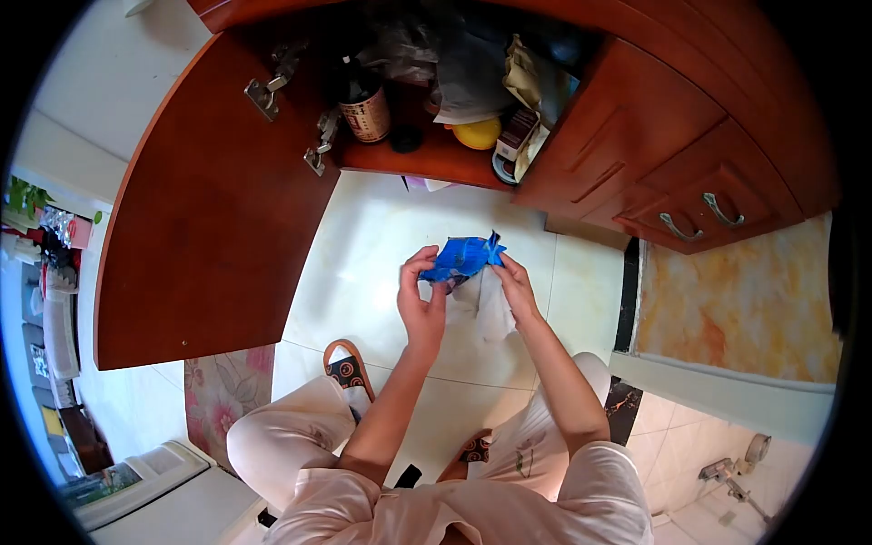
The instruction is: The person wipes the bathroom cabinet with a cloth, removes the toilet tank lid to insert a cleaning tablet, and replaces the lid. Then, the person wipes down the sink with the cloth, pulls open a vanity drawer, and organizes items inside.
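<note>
A shiny blue plastic packet point(465, 258) is held up between my two hands, above the floor in front of an open cabinet. My left hand point(423, 295) curls its fingers and thumb around the packet's left end. At the right end, my right hand point(514, 283) pinches the gathered, twisted part of the packet. A white cloth point(493, 307) hangs down below my right hand, partly behind the fingers; whether the hand grips it too I cannot make out. What the packet contains is hidden.
The red-brown cabinet door point(213, 195) stands open at left. Inside are a dark labelled bottle point(365, 111), a black lid point(404, 139), a yellow object point(477, 133), a small box point(517, 134) and plastic bags point(472, 82). Drawer handles point(724, 211) project at right.
</note>
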{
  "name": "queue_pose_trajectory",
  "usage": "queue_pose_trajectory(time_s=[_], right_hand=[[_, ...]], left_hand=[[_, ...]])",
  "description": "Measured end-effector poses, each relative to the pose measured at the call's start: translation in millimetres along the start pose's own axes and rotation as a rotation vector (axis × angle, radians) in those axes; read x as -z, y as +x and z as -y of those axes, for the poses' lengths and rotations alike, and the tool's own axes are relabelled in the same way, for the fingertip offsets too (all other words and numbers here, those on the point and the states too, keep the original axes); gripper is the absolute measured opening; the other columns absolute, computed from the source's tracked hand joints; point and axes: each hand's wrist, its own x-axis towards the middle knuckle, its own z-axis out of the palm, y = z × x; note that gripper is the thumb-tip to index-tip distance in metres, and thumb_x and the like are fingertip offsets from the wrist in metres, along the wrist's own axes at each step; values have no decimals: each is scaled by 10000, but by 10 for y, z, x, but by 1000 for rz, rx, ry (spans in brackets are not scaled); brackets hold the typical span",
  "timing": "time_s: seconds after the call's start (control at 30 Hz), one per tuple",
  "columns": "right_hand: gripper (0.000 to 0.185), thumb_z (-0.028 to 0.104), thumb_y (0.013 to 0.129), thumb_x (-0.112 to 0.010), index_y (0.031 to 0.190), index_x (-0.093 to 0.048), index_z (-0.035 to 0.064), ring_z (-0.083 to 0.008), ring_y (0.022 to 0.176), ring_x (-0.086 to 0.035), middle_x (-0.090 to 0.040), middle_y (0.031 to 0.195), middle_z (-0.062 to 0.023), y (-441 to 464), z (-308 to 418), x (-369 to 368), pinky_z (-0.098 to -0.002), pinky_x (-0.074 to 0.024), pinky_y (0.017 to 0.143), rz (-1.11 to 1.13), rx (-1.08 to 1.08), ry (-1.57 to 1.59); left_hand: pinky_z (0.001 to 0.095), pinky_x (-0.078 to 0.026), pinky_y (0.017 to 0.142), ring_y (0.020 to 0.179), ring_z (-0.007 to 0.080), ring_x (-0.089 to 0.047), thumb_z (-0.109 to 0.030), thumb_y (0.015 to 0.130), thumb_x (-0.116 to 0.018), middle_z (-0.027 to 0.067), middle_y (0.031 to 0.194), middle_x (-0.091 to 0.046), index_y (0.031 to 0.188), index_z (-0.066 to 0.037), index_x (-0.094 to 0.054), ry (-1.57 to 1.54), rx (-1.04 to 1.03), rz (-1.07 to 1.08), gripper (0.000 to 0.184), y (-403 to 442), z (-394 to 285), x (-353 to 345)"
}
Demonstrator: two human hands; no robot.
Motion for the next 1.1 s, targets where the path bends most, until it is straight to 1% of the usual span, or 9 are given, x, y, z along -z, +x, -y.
queue_pose_trajectory(time_s=[0.07,0.17,0.27,0.37,0.5,0.77,0.87,1.0,1.1], right_hand=[[326,120,956,-511,1256,-577,12,-80,978,-547,-630,1085,2,25,-101,19,-226,-415,902,-7,9,58],[337,116,965,-481,1275,-560,10,-83,985,-551,-631,1087,-12,-16,-38,4,-228,-424,897,-11,-19,120],[356,94,961,-460,1297,-538,7,-100,994,-559,-629,1096,-31,-43,-10,-23,-244,-437,900,-16,-18,150],[369,73,948,-451,1299,-525,-11,-120,995,-564,-628,1096,-45,-24,-117,-31,-258,-441,905,-68,143,65],[380,70,936,-449,1292,-507,-49,-132,992,-561,-629,1087,-65,-82,-142,-56,-260,-430,916,-61,295,-89],[376,131,965,-446,1279,-501,-70,-139,956,-560,-634,1048,-105,-172,-153,-148,-272,-446,882,-83,254,-123],[379,168,983,-447,1271,-504,-72,-142,948,-562,-634,1040,-106,-199,-137,-161,-280,-452,874,-73,285,-146],[375,205,1008,-433,1251,-519,-68,-129,959,-551,-626,1062,-87,-207,-192,-172,-276,-448,870,-68,277,-206],[366,238,1023,-421,1237,-554,-28,-114,992,-543,-628,1067,-70,-171,-185,-198,-258,-424,892,-72,216,-50]], left_hand=[[371,-490,897,1072,329,-583,92,762,-594,157,1218,-596,880,-21,-553,399,-272,29,169,7,61,45],[395,-493,892,1073,390,-578,98,702,-594,167,1215,-607,770,-1,-587,451,-470,142,120,79,40,73],[382,-485,898,1099,356,-581,152,673,-554,175,1211,-604,783,-14,-650,376,-524,248,221,100,4,85],[368,-488,893,1074,336,-597,166,693,-550,169,1230,-592,857,-26,-689,455,-414,195,289,115,-56,54],[366,-512,862,1079,333,-596,85,718,-630,164,1255,-575,897,-18,-692,444,-196,121,215,145,-98,79],[355,-510,879,1069,303,-603,-15,650,-795,144,1254,-565,936,-15,-661,509,-112,247,316,134,-94,16],[347,-512,868,1082,302,-594,-23,638,-804,138,1243,-570,913,-12,-642,539,-153,213,319,123,-82,-17],[339,-492,895,1076,294,-590,-14,640,-802,142,1227,-577,842,-11,-609,500,-20,204,279,129,-112,-16],[331,-464,931,1090,268,-583,12,650,-787,132,1214,-590,824,-23,-595,364,-1,168,262,130,18,11]])
